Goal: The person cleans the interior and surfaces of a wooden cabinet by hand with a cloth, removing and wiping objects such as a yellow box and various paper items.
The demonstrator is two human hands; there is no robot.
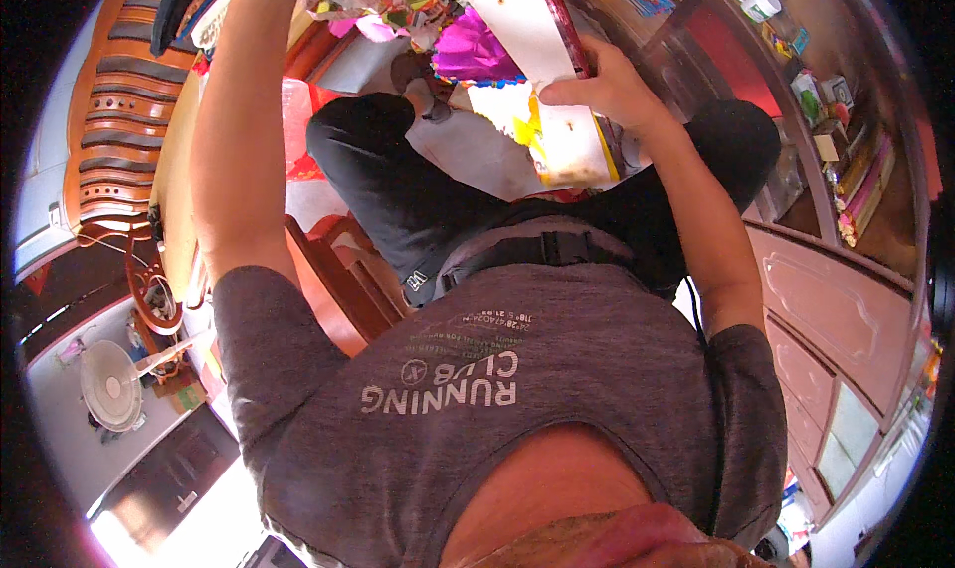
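Note:
My right hand (615, 87) grips the dark red edge of a long, white, flat piece (515, 23), perhaps card, with its thumb on the white face. Yellow strips run along parts of this piece, and its lower end hangs between my knees. Just left of it is a crumpled magenta sheet (477, 46) with a blue beaded-looking edge. Colourful printed wrappers (403, 1) lie farther up and left. My left forearm reaches to the top edge of the picture; my left hand is out of view there, near those wrappers.
A carved wooden bench (123, 120) and a pale tabletop edge (175, 180) are at left. Red plastic (298, 128) lies beside my left knee. A white fan (112, 385) stands lower left. At right, a cabinet (828, 292) has tubs (761, 7) and small boxes above it.

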